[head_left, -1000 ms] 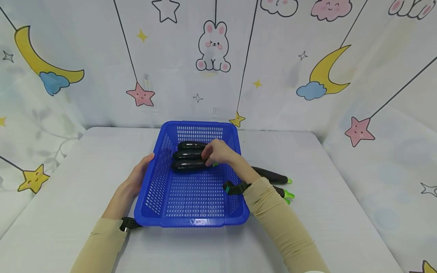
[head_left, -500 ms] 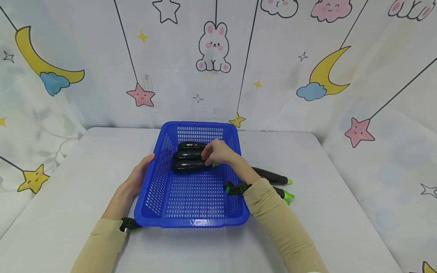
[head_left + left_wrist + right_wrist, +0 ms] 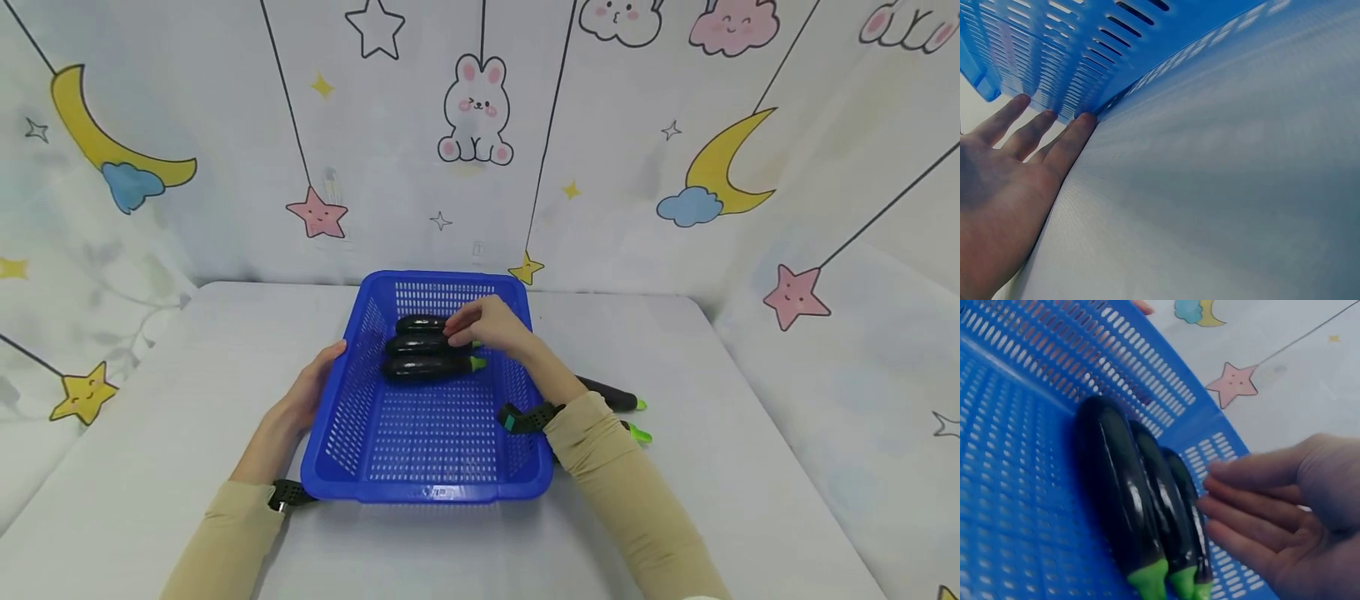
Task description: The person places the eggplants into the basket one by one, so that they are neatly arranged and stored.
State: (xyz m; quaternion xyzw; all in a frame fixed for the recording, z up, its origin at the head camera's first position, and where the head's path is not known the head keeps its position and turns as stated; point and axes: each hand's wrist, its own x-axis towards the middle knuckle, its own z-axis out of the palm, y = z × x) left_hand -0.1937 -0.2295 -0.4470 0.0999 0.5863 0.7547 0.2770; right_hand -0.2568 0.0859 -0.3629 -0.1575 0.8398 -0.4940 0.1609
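Note:
Three glossy dark eggplants [image 3: 427,368] with green stem ends lie side by side at the far end of a blue slotted plastic basket [image 3: 435,442]. Over their stem ends is my right hand [image 3: 495,325], holding nothing. In the right wrist view its extended fingers [image 3: 1247,515] stand beside the eggplants. Outside the basket's left wall, my left hand [image 3: 311,390] touches it with straight fingers. The left wrist view shows these fingertips against the slotted wall [image 3: 1110,50], with the palm turned to the camera.
Right of the basket, more dark eggplants [image 3: 611,395] lie on the white table [image 3: 720,500], partly covered by my right forearm. One green stem end [image 3: 640,432] shows past the sleeve. A patterned curtain [image 3: 420,192] closes off the back.
My right hand has lifted slightly off the eggplants and its fingers have straightened. The front eggplant's green end is now fully uncovered. My left hand stays at the basket wall; the head view shifts slightly.

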